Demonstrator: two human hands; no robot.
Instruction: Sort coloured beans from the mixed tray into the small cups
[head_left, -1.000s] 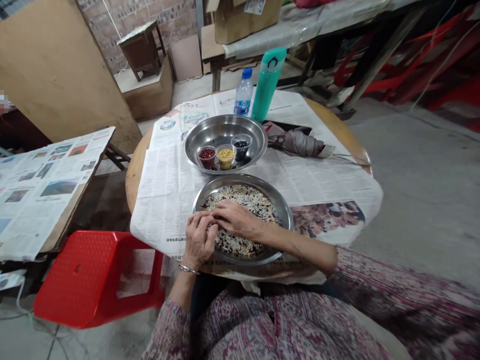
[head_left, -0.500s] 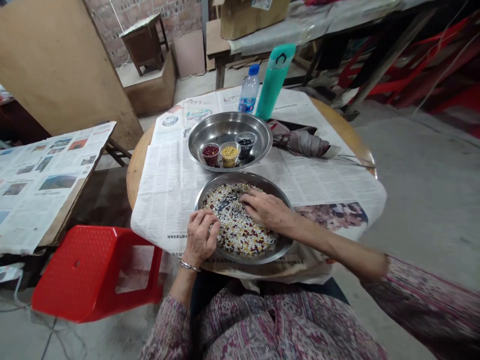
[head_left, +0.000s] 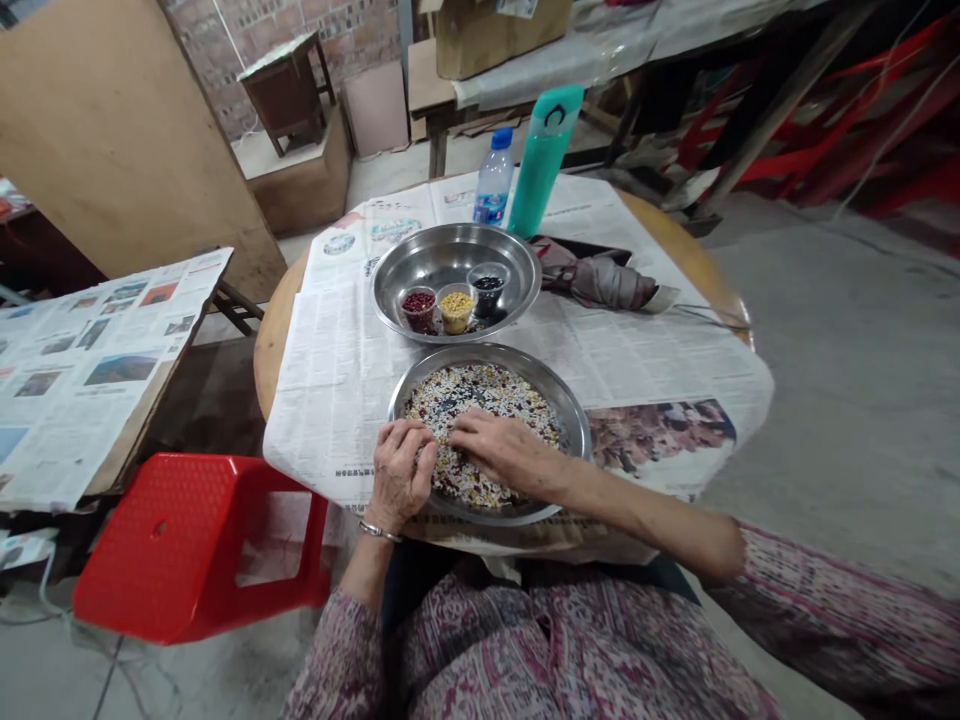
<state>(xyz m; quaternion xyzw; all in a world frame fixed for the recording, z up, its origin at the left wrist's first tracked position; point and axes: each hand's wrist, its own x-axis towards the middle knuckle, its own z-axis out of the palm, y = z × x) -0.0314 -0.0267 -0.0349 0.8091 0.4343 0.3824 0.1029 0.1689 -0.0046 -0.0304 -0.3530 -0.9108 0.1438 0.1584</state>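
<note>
A round metal basin (head_left: 581,430) close to my body holds mixed grains and beans (head_left: 517,395), white, yellow, dark red and black. Over its left rim my left hand (head_left: 403,468) is closed with curled fingers; what lies inside them is hidden. My right hand (head_left: 499,450) reaches across the basin, fingertips bent down together at the grains near my left hand. Whatever it pinches is too small to name. Behind stands a second metal basin (head_left: 427,255) with clear cups of red beans (head_left: 418,308), yellow beans (head_left: 455,308) and black beans (head_left: 489,288).
Newspaper (head_left: 330,380) covers the round table. At its back stand a water bottle (head_left: 493,180) and a teal bottle (head_left: 546,160), with a folded umbrella (head_left: 607,280) to their right. A red stool (head_left: 172,540) and a paper-covered table (head_left: 97,370) are on the left.
My right hand has moved toward me and left across the grains, closer to my left hand. My left hand stays at the basin's rim.
</note>
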